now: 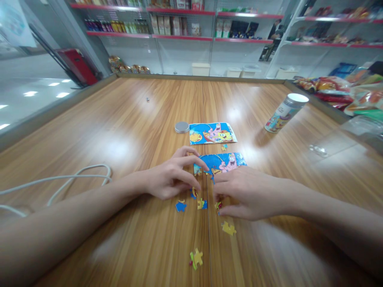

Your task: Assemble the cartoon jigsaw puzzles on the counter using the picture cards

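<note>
The half-built puzzle (223, 162) lies flat on the wooden table (119, 131) just ahead of my hands, its blue cartoon picture facing up and its lower left edge unfinished. My left hand (170, 179) sits at its 8 o'clock, fingers spread, with the forefinger stretched out to touch the puzzle's left edge; nothing is pinched in it that I can see. My right hand (248, 191) rests at the puzzle's 5 o'clock, fingers curled downward over a small loose piece (218, 206), though I cannot tell whether I actually grip it. The two hands lie close together but apart.

Around them, loose pieces are scattered: a blue piece (180, 206) and a yellow-blue piece (202, 204) between my hands, a yellow piece (229, 228) at 6 o'clock of my right hand, and another piece (196, 258) nearer to me.

At 12 o'clock of the puzzle lies the reference picture card (213, 133), with a round metal lid (182, 127) just beside its left end. A cylindrical can (285, 112) stands at 2 o'clock, well apart. A white cable (74, 179) loops at 9 o'clock.
</note>
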The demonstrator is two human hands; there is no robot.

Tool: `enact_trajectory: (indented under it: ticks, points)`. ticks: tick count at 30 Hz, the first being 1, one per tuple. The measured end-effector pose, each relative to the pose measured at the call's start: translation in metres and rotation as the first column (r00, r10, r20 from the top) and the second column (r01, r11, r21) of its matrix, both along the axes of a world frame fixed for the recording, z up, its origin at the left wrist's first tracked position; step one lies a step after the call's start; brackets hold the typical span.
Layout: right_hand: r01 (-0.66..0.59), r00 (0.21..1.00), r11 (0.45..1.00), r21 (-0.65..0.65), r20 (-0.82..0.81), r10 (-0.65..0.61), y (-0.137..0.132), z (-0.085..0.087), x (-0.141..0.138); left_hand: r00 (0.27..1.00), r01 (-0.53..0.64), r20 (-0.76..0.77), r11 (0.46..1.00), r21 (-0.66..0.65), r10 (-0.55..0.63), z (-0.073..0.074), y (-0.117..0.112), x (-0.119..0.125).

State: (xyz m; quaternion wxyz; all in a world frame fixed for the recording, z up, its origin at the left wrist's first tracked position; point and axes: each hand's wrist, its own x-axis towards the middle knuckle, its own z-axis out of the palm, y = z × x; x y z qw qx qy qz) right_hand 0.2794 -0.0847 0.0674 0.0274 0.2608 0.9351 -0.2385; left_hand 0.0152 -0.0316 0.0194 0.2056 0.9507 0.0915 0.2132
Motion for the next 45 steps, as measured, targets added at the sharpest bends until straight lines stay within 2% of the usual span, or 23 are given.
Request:
enact_trajectory:
  ticks: [3,5,8,13,24,27,30,34,37,45]
  points:
    - [0.108,0.991,0.99,0.086,-0.084,-0.101,0.0,-0.008,-0.005,0.987,-0.143,0.08,0.99,0.006,0.142,-0.004,0.003,0.002]
    - [0.2,0.97,0.966,0.166,-0.171,-0.171,0.001,-0.016,-0.012,0.961,-0.254,0.113,0.967,0.009,0.252,-0.008,0.005,0.003]
    - [0.254,0.953,0.934,0.25,-0.228,-0.199,0.001,-0.029,-0.025,0.944,-0.319,0.101,0.948,0.019,0.315,-0.014,0.007,0.005]
    - [0.268,0.956,0.924,0.271,-0.192,-0.221,-0.001,-0.04,-0.038,0.947,-0.318,0.063,0.948,0.029,0.315,-0.02,0.007,0.007]
    - [0.38,0.921,0.917,0.12,-0.135,-0.364,-0.002,-0.031,-0.029,0.954,-0.296,0.06,0.954,0.048,0.294,-0.021,0.008,0.007]
    - [0.372,0.926,0.923,0.096,-0.105,-0.362,-0.002,-0.031,-0.025,0.954,-0.292,0.076,0.956,0.034,0.289,-0.021,0.008,0.006]
    - [0.362,0.93,0.924,0.119,-0.112,-0.35,0.002,-0.028,-0.021,0.953,-0.298,0.066,0.954,0.023,0.296,-0.019,0.007,0.007]
    - [0.418,0.905,0.887,0.197,-0.179,-0.387,0.01,-0.024,-0.014,0.956,-0.293,0.043,0.956,0.019,0.292,-0.018,0.007,0.007]
    - [0.433,0.9,0.87,0.237,-0.167,-0.402,0.012,-0.023,-0.012,0.957,-0.289,0.04,0.957,0.018,0.288,-0.019,0.007,0.007]
    - [0.372,0.927,0.897,0.237,-0.136,-0.348,0.009,-0.03,-0.018,0.956,-0.291,0.039,0.956,0.03,0.29,-0.019,0.007,0.006]
